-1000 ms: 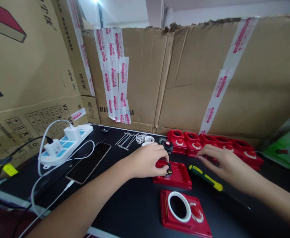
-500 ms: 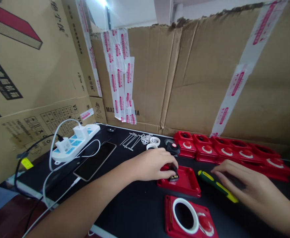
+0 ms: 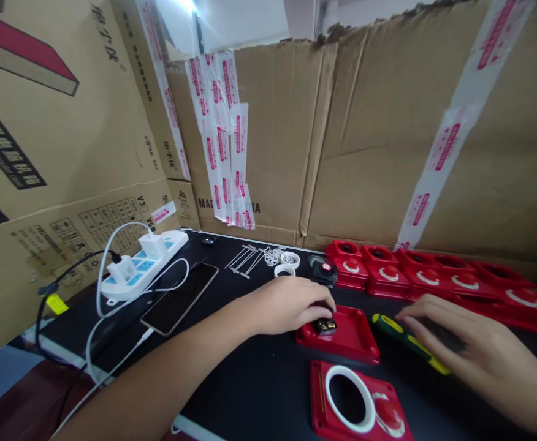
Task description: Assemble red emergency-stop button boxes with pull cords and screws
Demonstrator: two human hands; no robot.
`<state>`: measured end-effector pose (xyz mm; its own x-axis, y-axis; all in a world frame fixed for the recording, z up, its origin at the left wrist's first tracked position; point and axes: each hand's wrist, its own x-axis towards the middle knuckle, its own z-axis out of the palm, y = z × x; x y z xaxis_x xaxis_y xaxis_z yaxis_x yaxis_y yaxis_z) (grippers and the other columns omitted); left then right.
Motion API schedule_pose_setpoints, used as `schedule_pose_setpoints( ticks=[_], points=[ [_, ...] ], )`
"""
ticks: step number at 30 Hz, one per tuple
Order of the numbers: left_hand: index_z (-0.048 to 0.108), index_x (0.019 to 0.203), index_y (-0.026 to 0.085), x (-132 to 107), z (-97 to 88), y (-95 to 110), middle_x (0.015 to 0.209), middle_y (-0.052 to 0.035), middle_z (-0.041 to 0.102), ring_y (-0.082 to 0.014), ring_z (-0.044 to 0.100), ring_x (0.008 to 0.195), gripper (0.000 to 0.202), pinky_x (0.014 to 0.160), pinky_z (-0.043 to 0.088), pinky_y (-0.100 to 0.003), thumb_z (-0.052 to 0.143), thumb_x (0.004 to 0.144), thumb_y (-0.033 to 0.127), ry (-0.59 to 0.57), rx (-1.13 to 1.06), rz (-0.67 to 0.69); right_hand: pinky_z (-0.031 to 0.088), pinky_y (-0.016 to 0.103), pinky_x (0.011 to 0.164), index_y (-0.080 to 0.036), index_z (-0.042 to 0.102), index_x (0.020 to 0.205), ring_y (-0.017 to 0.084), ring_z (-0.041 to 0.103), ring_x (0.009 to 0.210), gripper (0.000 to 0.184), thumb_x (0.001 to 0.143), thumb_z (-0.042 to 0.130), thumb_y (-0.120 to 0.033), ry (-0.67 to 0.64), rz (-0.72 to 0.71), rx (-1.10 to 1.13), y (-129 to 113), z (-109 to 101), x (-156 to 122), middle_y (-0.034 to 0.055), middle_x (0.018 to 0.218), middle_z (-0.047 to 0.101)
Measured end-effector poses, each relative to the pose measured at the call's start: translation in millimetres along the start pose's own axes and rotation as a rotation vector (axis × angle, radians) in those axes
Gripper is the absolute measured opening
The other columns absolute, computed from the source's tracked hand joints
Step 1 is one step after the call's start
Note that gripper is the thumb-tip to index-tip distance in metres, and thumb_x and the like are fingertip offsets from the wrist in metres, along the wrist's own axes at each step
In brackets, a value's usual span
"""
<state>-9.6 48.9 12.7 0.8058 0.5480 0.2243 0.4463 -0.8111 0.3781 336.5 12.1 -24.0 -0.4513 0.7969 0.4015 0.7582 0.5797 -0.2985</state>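
My left hand reaches over a shallow red housing, its thumb and fingers closed on a small black block with brass-coloured contacts at the housing's left side. The fingertips partly hide the block. At the right, my right hand hovers by a green and yellow screwdriver handle, fingers loosely apart and fingertips close to the handle. Nearer to me lies a red cover with a white ring around a dark round opening and a red dome beside it.
Several red units stand in a row at the back right. A black part with a red button, white rings and thin metal rods lie behind my left hand. Leftward are a phone and a white power strip with cables.
The view has shifted slightly, moving the table items a little rightward. More of the black block's contacts shows below my left fingers. My right hand stays near the screwdriver.
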Motion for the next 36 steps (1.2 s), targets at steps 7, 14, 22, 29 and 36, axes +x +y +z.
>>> schedule_pose_setpoints(
  ticks=[7, 14, 22, 29, 36],
  points=[
    [0.069, 0.112, 0.018, -1.2, -0.7, 5.0, 0.112, -0.0074, 0.081, -0.0245, 0.078, 0.103, 0.011, 0.091, 0.058, -0.034, 0.066, 0.107, 0.027, -0.003, 0.042, -0.059, 0.060, 0.028, 0.078, -0.030, 0.070, 0.110, 0.022, 0.074, 0.090, 0.018, 0.102, 0.063, -0.045, 0.003, -0.016, 0.000, 6.7, 2.7, -2.8, 0.0043, 0.106, 0.073],
    [0.070, 0.112, 0.016, -0.4, 0.0, 6.5, 0.113, -0.0088, 0.081, -0.0271, 0.078, 0.104, 0.012, 0.089, 0.059, -0.037, 0.066, 0.107, 0.026, -0.007, 0.061, -0.056, 0.061, 0.033, 0.084, -0.028, 0.074, 0.108, 0.026, 0.076, 0.094, 0.016, 0.102, 0.063, -0.038, -0.025, 0.064, 0.028, -2.9, 3.5, -3.0, 0.0079, 0.109, 0.075],
    [0.070, 0.122, 0.017, -1.3, 3.5, 2.5, 0.119, -0.0075, 0.080, -0.0235, 0.075, 0.108, 0.023, 0.095, 0.056, -0.033, 0.071, 0.104, 0.033, -0.002, 0.004, 0.017, 0.061, 0.033, 0.082, -0.026, 0.075, 0.106, 0.026, 0.076, 0.093, 0.021, 0.103, 0.061, -0.041, -0.061, 0.069, 0.002, -1.4, -1.8, -1.7, 0.0091, 0.107, 0.075],
    [0.066, 0.133, 0.018, -3.5, 12.5, 2.4, 0.121, -0.0068, 0.079, -0.0218, 0.071, 0.111, 0.032, 0.098, 0.054, -0.032, 0.073, 0.103, 0.029, 0.052, -0.077, 0.070, 0.058, 0.028, 0.071, -0.023, 0.073, 0.109, 0.020, 0.073, 0.082, 0.028, 0.106, 0.057, -0.046, -0.142, 0.075, -0.010, -4.9, -5.1, 1.6, 0.0074, 0.101, 0.074],
    [0.072, 0.114, 0.018, -4.5, -3.8, -0.6, 0.109, -0.0055, 0.075, -0.0191, 0.068, 0.097, 0.014, 0.091, 0.053, -0.032, 0.073, 0.100, 0.022, 0.060, -0.091, 0.007, 0.050, 0.027, 0.065, -0.022, 0.070, 0.106, 0.015, 0.062, 0.068, 0.020, 0.106, 0.060, -0.040, -0.149, 0.011, 0.041, -21.4, -10.9, 0.9, 0.0030, 0.089, 0.067]
  ],
)
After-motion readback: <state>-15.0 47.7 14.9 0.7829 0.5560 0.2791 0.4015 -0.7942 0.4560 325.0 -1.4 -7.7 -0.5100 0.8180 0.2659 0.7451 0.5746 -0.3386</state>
